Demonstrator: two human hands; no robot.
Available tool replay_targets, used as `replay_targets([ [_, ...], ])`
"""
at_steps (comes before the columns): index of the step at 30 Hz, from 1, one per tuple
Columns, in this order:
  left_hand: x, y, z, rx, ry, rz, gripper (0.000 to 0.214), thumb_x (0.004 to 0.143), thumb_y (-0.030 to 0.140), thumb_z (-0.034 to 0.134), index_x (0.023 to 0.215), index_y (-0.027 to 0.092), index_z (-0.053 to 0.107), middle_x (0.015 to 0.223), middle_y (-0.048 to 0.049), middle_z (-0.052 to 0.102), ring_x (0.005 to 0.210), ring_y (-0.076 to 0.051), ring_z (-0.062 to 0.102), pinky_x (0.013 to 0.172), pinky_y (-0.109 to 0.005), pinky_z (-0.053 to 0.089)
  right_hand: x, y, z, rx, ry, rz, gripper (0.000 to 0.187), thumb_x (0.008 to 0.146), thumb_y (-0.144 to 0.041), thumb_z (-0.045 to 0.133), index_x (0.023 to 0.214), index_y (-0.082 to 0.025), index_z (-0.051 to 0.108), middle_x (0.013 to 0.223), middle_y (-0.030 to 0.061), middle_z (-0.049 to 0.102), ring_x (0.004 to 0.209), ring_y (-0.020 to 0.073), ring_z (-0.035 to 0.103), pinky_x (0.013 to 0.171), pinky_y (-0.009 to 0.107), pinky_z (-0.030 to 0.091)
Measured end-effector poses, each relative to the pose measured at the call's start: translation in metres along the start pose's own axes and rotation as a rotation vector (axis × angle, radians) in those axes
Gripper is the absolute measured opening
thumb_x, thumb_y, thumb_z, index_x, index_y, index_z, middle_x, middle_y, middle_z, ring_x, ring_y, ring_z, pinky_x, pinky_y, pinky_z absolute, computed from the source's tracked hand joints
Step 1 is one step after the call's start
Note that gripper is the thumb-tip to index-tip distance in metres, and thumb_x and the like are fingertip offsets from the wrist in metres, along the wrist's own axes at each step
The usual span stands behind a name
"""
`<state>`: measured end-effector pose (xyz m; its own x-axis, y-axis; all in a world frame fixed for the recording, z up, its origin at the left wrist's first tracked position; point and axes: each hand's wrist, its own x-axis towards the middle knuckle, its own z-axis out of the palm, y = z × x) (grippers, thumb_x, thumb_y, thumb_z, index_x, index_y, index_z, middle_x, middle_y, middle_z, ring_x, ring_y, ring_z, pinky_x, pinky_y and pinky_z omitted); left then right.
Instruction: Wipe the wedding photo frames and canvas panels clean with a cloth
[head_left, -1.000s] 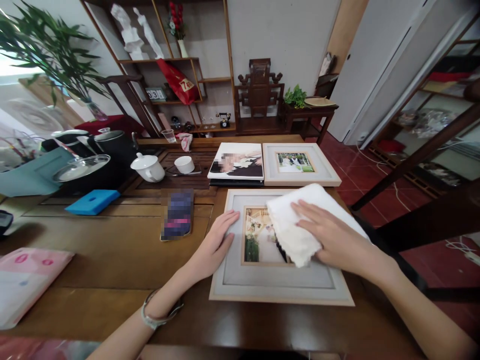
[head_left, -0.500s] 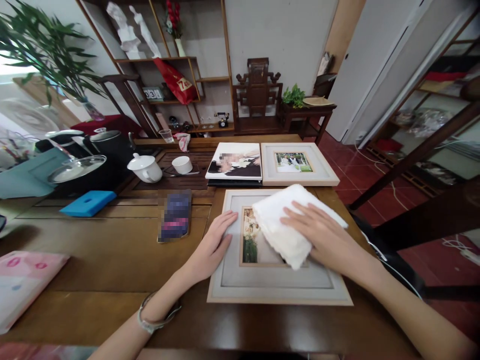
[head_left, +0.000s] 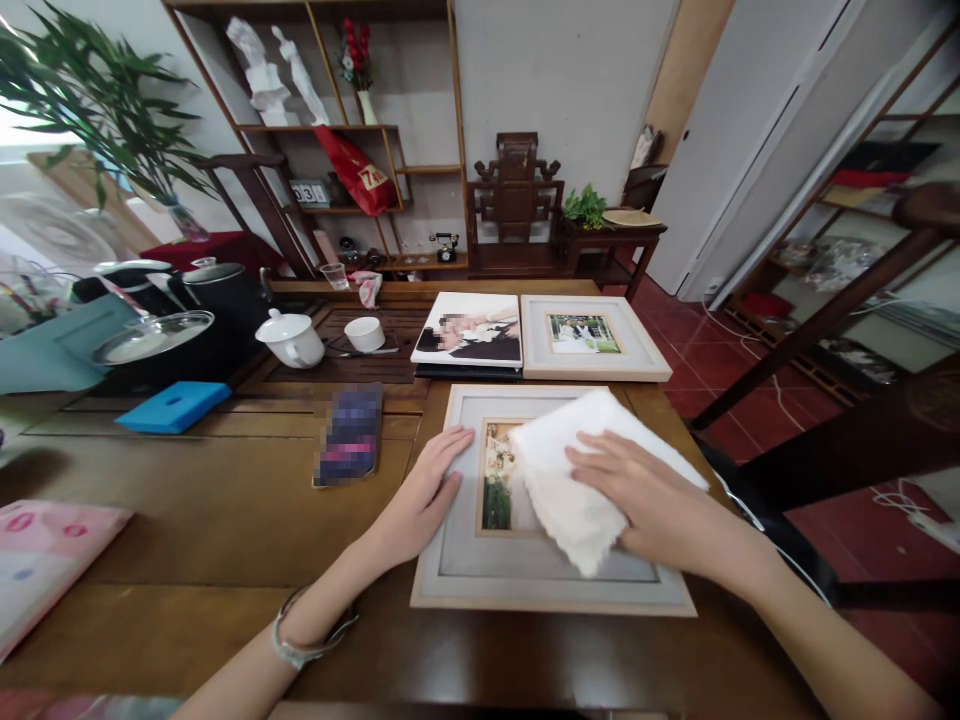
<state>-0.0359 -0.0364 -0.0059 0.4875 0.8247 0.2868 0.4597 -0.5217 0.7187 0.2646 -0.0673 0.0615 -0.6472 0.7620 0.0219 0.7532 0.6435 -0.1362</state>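
A picture frame [head_left: 457, 590] with a pale wooden edge and a light mat lies flat on the table, its photo partly covered. My left hand [head_left: 427, 490] rests on the frame's left side, fingers stretched out and thumb apart. Under my right hand [head_left: 645, 490] is a white cloth [head_left: 570, 460], folded and fluffy, spread over the middle and right of the frame. The fingers of that hand press the cloth down against the glass and hold it; its thumb is partly hidden.
Behind the frame lie a second framed photo [head_left: 652, 362] and a white photo album [head_left: 480, 350]. Left of them are a small white bowl [head_left: 364, 335], a lidded white cup [head_left: 291, 340], a phone [head_left: 351, 435], a blue block [head_left: 174, 407] and a pink-white packet [head_left: 60, 560].
My right hand and the white cloth have slid slightly toward me and to the right across the frame. My left hand keeps its place on the frame's left side. The camera view has shifted slightly.
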Motion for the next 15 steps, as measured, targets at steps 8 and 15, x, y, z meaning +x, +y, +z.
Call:
replay_targets([
  [8, -0.001, -0.001, 0.000, 0.022, 0.000, -0.003, 0.046, 0.100, 0.022, 0.034, 0.145, 0.028, 0.036, 0.151, -0.0074, 0.037, 0.145, -0.023, 0.025, 0.121, -0.050, 0.020, -0.024, -0.023, -0.013, 0.264, -0.045, -0.109, 0.050, 0.076, -0.008, 0.061, 0.123, -0.025, 0.063, 0.133, 0.0056, 0.061, 0.130, 0.0252, 0.048, 0.108, 0.039, 0.040],
  [15, -0.001, -0.002, 0.000, 0.016, -0.004, -0.001, 0.045, 0.100, 0.023, 0.034, 0.145, 0.028, 0.037, 0.150, -0.0072, 0.039, 0.145, -0.023, 0.026, 0.121, -0.050, 0.020, 0.007, 0.041, 0.017, 0.086, 0.179, -0.079, 0.055, 0.077, -0.007, 0.057, 0.130, -0.021, 0.058, 0.143, 0.0097, 0.051, 0.136, 0.0260, 0.040, 0.114, 0.051, 0.029],
])
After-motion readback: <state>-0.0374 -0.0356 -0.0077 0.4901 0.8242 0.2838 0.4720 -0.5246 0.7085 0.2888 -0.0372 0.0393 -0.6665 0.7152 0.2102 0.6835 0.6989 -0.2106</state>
